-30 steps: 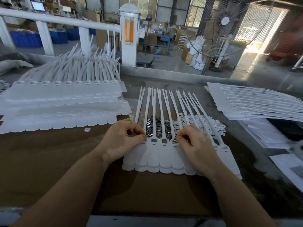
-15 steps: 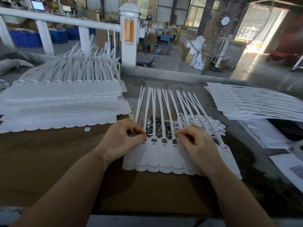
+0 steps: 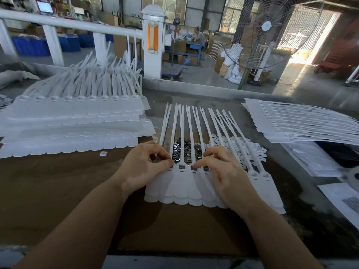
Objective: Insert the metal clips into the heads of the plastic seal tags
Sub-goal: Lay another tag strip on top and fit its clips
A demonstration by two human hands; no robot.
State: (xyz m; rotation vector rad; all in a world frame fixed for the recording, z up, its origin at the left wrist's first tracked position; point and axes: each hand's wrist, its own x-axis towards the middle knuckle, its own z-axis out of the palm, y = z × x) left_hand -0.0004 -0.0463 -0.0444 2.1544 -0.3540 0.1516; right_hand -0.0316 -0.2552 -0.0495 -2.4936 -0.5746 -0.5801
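At frame centre, left hand (image 3: 143,167) seemingly pinches a metal clip while right hand (image 3: 223,171), fingers loosely curled, steadies the seal tags (image 3: 182,183) for insertion

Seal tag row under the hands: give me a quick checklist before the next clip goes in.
1. Row of seal tags lies flat on the table, heads lined up: ok.
2. Metal clips heaped just behind the heads, within reach: ok.
3. Left hand fingertips pinched at a head near the row's left end; clip between them: cannot tell.
4. Right hand forefinger stretched toward a dark-slotted head: ok.
5. Heads between the hands show dark inserts, likely clips seated: ok.
6. Two heads at the right end look plain white, probably unfilled: not ok.
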